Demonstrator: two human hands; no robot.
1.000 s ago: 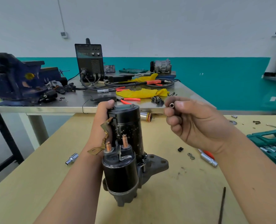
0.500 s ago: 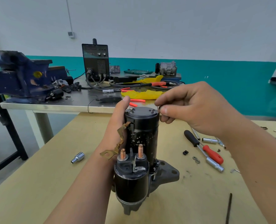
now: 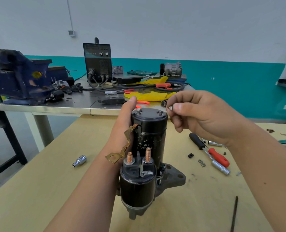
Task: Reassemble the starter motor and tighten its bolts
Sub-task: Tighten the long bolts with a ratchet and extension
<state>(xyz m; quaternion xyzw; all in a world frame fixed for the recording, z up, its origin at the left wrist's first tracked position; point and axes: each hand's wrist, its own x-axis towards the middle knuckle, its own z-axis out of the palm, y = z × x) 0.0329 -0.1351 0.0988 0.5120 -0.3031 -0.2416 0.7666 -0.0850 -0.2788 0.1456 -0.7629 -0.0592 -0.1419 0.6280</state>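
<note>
A black starter motor (image 3: 149, 141) stands upright on the wooden table (image 3: 38, 190), its solenoid with two copper studs toward me. My left hand (image 3: 124, 124) grips the motor's upper housing from the left, thumb up at the end cap. A brass terminal strap (image 3: 122, 148) hangs beside that hand. Two bolt ends stick up from the end cap (image 3: 149, 113). My right hand (image 3: 197, 114) pinches a small silver nut (image 3: 170, 107) between thumb and forefinger, just right of the cap's rim.
A silver socket (image 3: 80, 160) lies left of the motor. To the right lie a black-handled driver (image 3: 197, 141), a red-handled screwdriver (image 3: 218, 156), washers (image 3: 201, 162) and a thin black rod (image 3: 234, 213). Behind stands a metal bench with a blue vise (image 3: 16, 76) and a welder (image 3: 98, 61).
My right hand came in from the right with the small nut to the motor's end cap. The view shifted; my left hand kept its grip on the motor.
</note>
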